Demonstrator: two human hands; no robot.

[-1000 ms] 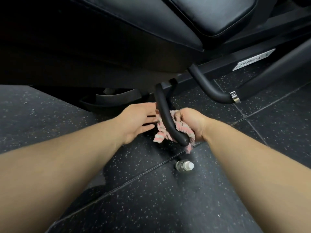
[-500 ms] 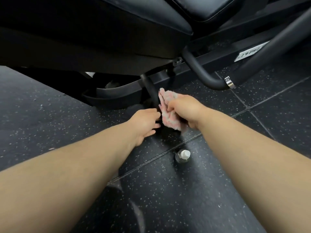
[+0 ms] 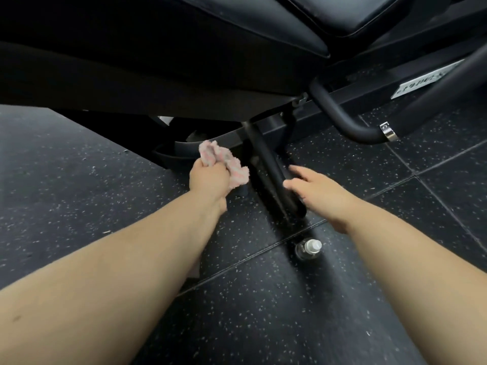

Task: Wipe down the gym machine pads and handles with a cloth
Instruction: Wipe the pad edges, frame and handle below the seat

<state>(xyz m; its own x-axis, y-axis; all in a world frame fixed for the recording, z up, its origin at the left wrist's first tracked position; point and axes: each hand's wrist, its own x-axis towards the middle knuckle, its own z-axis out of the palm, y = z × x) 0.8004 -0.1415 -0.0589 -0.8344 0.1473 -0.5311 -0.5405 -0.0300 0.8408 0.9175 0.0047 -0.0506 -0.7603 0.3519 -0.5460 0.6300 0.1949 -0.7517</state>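
Down low under the seat pad (image 3: 263,30), left hand (image 3: 209,180) clenched round a bunched pink cloth (image 3: 229,162) just left of the black handle (image 3: 268,169), right hand (image 3: 319,192) spread, fingers straight, holding nothing, beside the handle, 1 bottle (image 3: 308,249) on the floor (image 3: 79,185).

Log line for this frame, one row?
left hand: grips cloth | right hand: open, at handle | bottle: on floor

Print on the white label (image 3: 419,85) is too blurred to read. The upper pad (image 3: 355,14) runs off the top edge. The left hand (image 3: 209,179) (fingertips out of sight) covers part of the cloth (image 3: 232,164).
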